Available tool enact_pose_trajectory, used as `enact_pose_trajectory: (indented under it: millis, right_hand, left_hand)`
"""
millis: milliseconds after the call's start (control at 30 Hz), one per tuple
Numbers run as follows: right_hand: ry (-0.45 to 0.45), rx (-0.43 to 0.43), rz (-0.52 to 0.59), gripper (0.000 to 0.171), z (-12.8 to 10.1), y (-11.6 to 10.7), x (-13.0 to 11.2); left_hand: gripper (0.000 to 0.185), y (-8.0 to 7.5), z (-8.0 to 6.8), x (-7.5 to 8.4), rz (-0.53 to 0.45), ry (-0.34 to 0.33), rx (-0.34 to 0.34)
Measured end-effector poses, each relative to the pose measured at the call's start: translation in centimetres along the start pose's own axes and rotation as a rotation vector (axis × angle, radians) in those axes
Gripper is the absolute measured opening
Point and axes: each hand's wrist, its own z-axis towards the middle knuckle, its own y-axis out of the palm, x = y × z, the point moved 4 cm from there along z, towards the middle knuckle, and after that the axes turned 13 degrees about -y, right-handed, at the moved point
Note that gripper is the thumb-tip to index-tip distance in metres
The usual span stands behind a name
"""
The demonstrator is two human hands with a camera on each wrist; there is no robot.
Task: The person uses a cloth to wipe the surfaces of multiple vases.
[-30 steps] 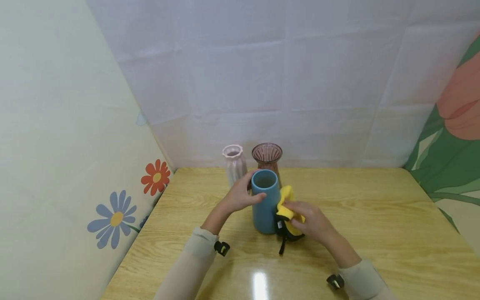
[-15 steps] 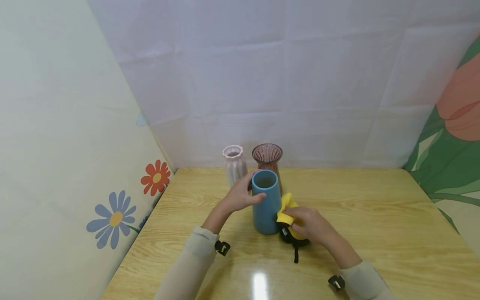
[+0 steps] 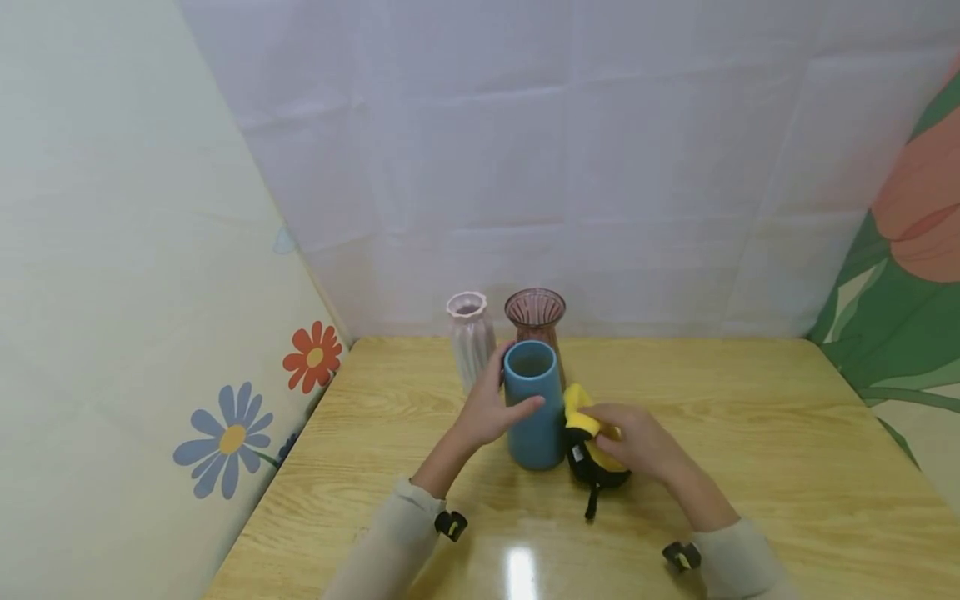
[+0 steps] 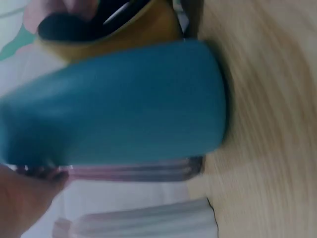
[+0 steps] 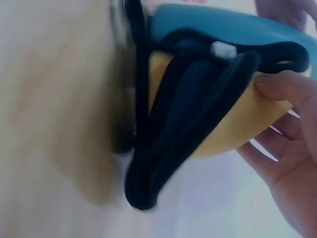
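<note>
A tall blue vase (image 3: 536, 429) stands upright on the table. My left hand (image 3: 486, 414) holds it around the upper part, thumb across the front and fingers reaching behind, where they are hidden. To its right, my right hand (image 3: 639, 443) pinches a yellow fabric item with black trim (image 3: 581, 422) and a dangling black strap. In the right wrist view this soft yellow item (image 5: 230, 126) hangs between thumb and fingers, its black-edged opening showing; its exact kind is unclear. It lies close against the vase's right side.
Behind the blue vase stand a pale pink ribbed vase (image 3: 472, 346) and a purple glass vase (image 3: 536, 310) with a flared rim. The wooden table (image 3: 750, 433) ends at a white cloth backdrop (image 3: 660, 167). Flower-printed panels rise at both sides.
My right hand and the yellow item have shifted slightly right, and the strap has swung. My left hand has slid a little right and lower on the vase. The vase stays in place.
</note>
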Motion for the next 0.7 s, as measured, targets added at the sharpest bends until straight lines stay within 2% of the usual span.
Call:
enact_pose_trajectory:
  millis: [133, 300, 467, 700]
  right_hand:
    - [-0.131, 0.196, -0.084, 0.045, 1.0, -2.7, -0.7]
    - [-0.209, 0.330, -0.148, 0.049, 2.6, -4.7, -1.3]
    - [-0.256, 0.372, -0.123, 0.050, 3.7, -5.1, -1.4]
    - [-0.293, 0.354, -0.067, 0.053, 4.2, -4.3, -1.1]
  left_hand:
    - [0.093, 0.5, -0.9, 0.6, -0.011, -0.036, 0.161]
    - [0.088, 0.9, -1.3, 1.5, 0.011, -0.066, 0.251]
    - [0.088, 1.2, -1.3, 1.8, 0.053, -0.099, 0.298]
    - [0.082, 1.1, -1.4, 2.1, 0.104, -0.097, 0.320]
